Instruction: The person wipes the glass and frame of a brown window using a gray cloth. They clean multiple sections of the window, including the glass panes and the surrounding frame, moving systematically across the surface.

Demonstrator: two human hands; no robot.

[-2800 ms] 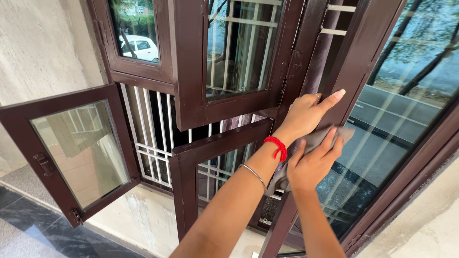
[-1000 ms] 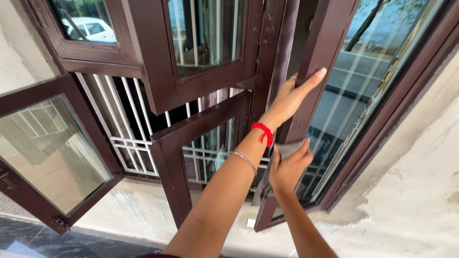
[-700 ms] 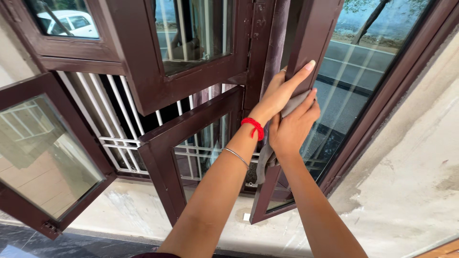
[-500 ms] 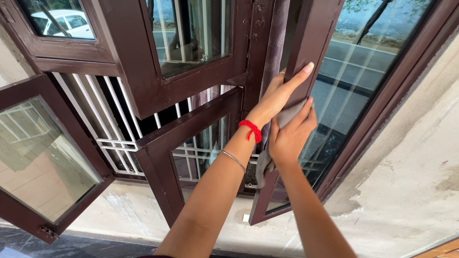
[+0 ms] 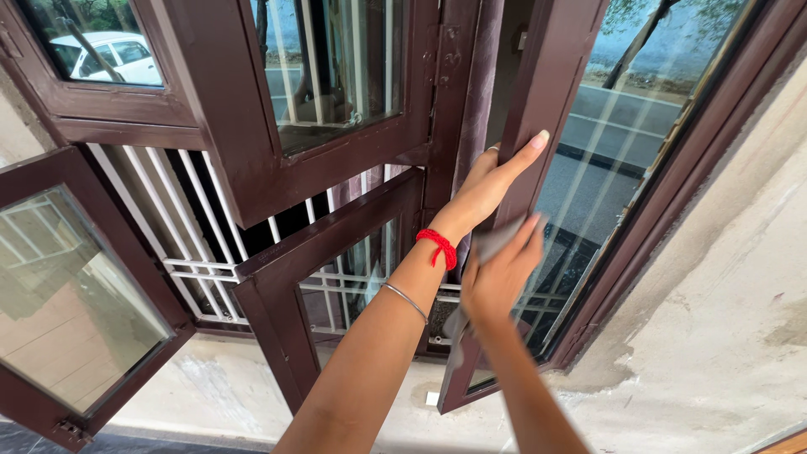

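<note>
A view from the head looks at a set of dark brown window shutters with glass panes, set in a rough, pale plastered wall (image 5: 723, 277). Several shutters stand open at angles: a low one at far left (image 5: 76, 294), an upper one in the middle (image 5: 319, 92), a lower one beneath it (image 5: 336, 252), and a tall one at right (image 5: 580, 168) whose glass reflects a road and trees. Behind them runs a white metal grille (image 5: 210, 227) over a dark interior. A white car (image 5: 97, 55) shows through the top-left pane.

The left hand (image 5: 492, 181), with a red thread (image 5: 437, 246) and a thin metal bangle (image 5: 405, 301) on the arm, grips the inner edge of the tall shutter's frame, fingers wrapped behind it and thumb stretched up along the front. Just below, the right hand (image 5: 496, 273) is closed on a grey cloth (image 5: 492, 241), pressing it against the same frame edge; the cloth's tail hangs down past the wrist.

Both forearms fill the gap between the lower middle shutter and the tall one, close to both frames. Open wall lies to the right of the tall shutter
</note>
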